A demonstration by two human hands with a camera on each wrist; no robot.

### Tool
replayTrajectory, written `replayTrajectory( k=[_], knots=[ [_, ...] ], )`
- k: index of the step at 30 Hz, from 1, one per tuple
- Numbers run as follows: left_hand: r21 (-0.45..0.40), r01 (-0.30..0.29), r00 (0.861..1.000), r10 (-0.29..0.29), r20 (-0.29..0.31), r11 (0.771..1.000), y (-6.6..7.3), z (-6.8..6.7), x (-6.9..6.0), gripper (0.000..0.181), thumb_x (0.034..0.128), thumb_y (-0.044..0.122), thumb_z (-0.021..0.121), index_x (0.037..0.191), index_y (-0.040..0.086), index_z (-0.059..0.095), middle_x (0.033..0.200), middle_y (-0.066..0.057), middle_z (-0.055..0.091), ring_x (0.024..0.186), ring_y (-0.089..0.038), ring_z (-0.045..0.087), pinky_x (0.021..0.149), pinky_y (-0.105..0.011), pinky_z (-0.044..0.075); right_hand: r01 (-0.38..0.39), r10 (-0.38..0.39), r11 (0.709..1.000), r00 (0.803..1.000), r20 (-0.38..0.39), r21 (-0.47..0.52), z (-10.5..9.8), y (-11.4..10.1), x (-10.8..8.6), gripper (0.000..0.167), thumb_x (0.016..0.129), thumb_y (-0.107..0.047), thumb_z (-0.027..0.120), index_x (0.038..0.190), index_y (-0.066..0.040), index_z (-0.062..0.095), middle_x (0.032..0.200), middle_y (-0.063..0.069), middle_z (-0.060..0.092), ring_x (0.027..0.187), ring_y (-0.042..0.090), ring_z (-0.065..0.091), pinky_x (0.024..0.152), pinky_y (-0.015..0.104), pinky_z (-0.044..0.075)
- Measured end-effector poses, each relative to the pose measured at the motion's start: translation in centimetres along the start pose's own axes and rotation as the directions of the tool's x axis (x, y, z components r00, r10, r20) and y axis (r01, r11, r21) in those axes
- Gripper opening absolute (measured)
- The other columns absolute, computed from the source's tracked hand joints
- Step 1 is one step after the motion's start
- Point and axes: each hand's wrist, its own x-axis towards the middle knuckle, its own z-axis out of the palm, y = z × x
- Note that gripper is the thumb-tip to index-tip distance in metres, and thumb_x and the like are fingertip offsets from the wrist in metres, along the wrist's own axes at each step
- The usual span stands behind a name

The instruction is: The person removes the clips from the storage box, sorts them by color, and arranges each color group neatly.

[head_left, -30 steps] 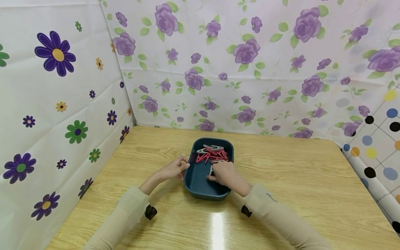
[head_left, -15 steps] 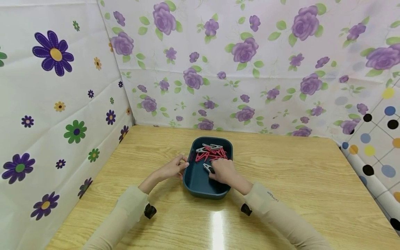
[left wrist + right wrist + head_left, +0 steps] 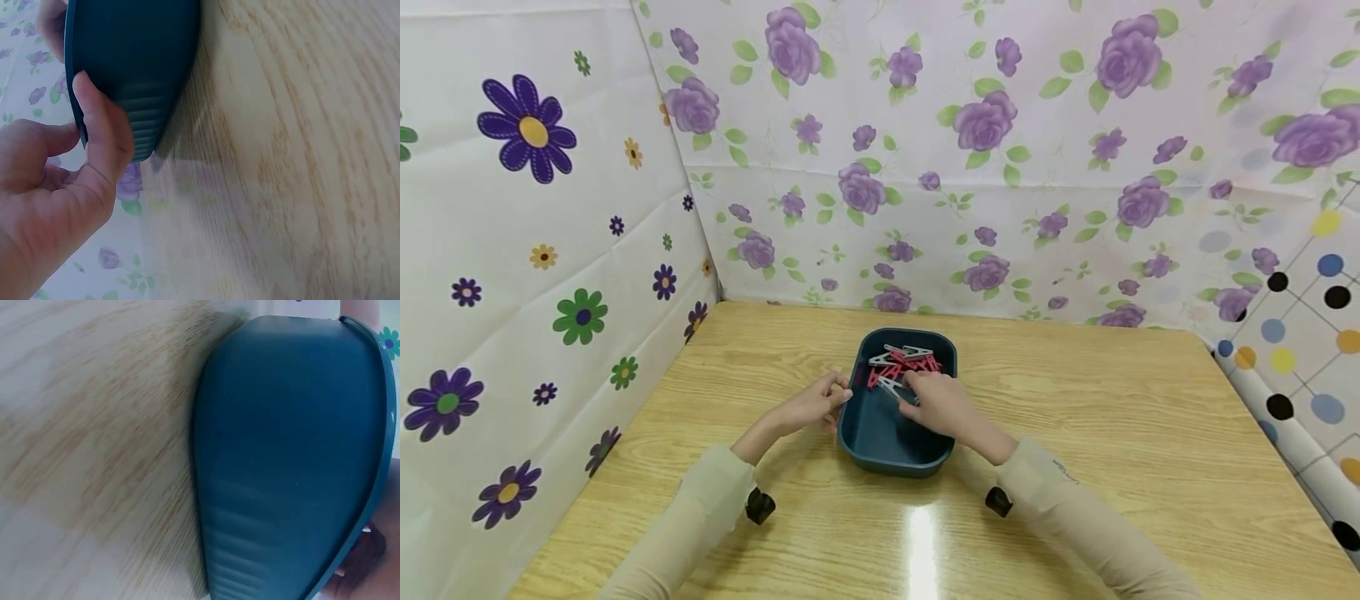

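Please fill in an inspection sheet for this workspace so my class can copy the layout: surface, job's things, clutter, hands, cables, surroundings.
Surface: wood-grain table, with a bright reflection in front of the tub.
Job's things: dark blue tub on the table; red clips and grey clips piled at its far end.
Clutter: nothing seen.
Left hand: pinches the tub's left rim.
Right hand: inside the tub, holding a grey clip beside the pile.
Cables: nothing seen.
Surroundings: rose-patterned sheet behind, daisy-patterned sheet on the left, dotted sheet on the right.
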Motion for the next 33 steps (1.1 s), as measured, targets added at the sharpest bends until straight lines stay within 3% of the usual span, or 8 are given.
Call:
replayTrajectory(
  k=[7, 14, 23, 33],
  knots=[
    [-0.064, 0.002, 1.000, -0.001, 0.024, 0.998, -0.3, 0.0, 0.0, 0.019, 0.1069, 0.020, 0.035, 0.116, 0.004, 0.035, 0.077, -0.004, 0.052, 0.064, -0.013, 0.055, 0.061, -0.030, 0.052, 0.057, -0.051, 0.997, 0.990, -0.132, 0.048, -0.1, 0.9, -0.3, 0.025, 0.090, -0.026, 0.067, 0.109, -0.009, 0.065, 0.093, 0.007, 0.069, 0.069, 0.011, 0.058, 0.055, 0.025, 0.046],
    [-0.071, 0.003, 0.999, 0.000, 0.036, 0.997, -0.4, 0.0, 0.1, 0.020, 0.1069, 0.020, 0.035, 0.117, 0.003, 0.035, 0.077, -0.005, 0.053, 0.065, -0.013, 0.057, 0.062, -0.030, 0.053, 0.052, -0.030, 0.995, 0.974, -0.225, 0.089, -0.6, 1.9, -0.5, 0.023, 0.089, -0.024, 0.068, 0.105, -0.007, 0.067, 0.088, 0.008, 0.066, 0.059, 0.008, 0.046, 0.049, 0.021, 0.035],
    [-0.074, 0.002, 0.999, 0.001, 0.046, 0.997, -0.5, -0.1, 0.3, 0.022, 0.1066, 0.021, 0.036, 0.118, 0.003, 0.035, 0.077, -0.006, 0.054, 0.065, -0.013, 0.057, 0.061, -0.033, 0.054, -0.007, 0.037, 0.994, 0.958, -0.285, 0.105, -1.5, 2.8, -0.8, 0.024, 0.090, -0.026, 0.067, 0.104, -0.007, 0.067, 0.075, 0.002, 0.058, 0.055, 0.006, 0.043, 0.046, 0.021, 0.034],
    [-0.089, 0.029, 0.998, -0.024, 0.052, 0.996, -0.1, -0.2, 0.0, 0.024, 0.1069, 0.022, 0.035, 0.120, 0.002, 0.034, 0.081, -0.009, 0.054, 0.066, -0.014, 0.057, 0.064, -0.036, 0.055, -0.058, 0.092, 0.992, 0.936, -0.340, 0.108, -2.1, 4.2, -1.4, 0.027, 0.090, -0.028, 0.068, 0.103, -0.005, 0.068, 0.082, 0.010, 0.066, 0.059, 0.010, 0.052, 0.049, 0.024, 0.041]
  ],
)
